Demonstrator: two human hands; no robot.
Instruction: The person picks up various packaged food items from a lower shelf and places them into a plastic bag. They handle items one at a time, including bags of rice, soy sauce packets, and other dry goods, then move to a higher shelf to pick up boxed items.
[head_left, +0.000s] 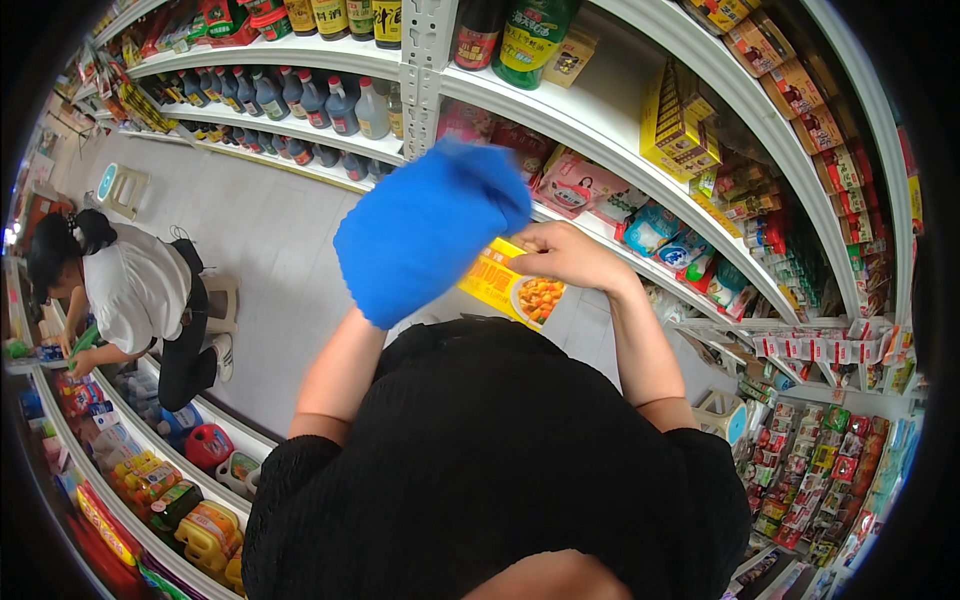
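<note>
A blue cloth (427, 232) covers my left hand, whose fingers are hidden; only the left forearm (341, 382) shows below it. The cloth's upper right part is blurred and folded over. In my right hand (570, 255) is a yellow box (499, 281) with printed writing and a picture of a bowl of food. The fingers grip the box's upper right edge, thumb on its front. The cloth overlaps the box's left end. Both hands are in front of the shelf (585, 105), on which a yellow display carton (679, 127) stands.
Bottles (315, 97) line shelves at the upper left, beyond a perforated metal upright (420, 82). At left a person (139, 285) bends toward another shelf. Plastic stools (124, 187) stand on the grey floor (262, 217). Hanging packets (817, 457) fill a rack at lower right.
</note>
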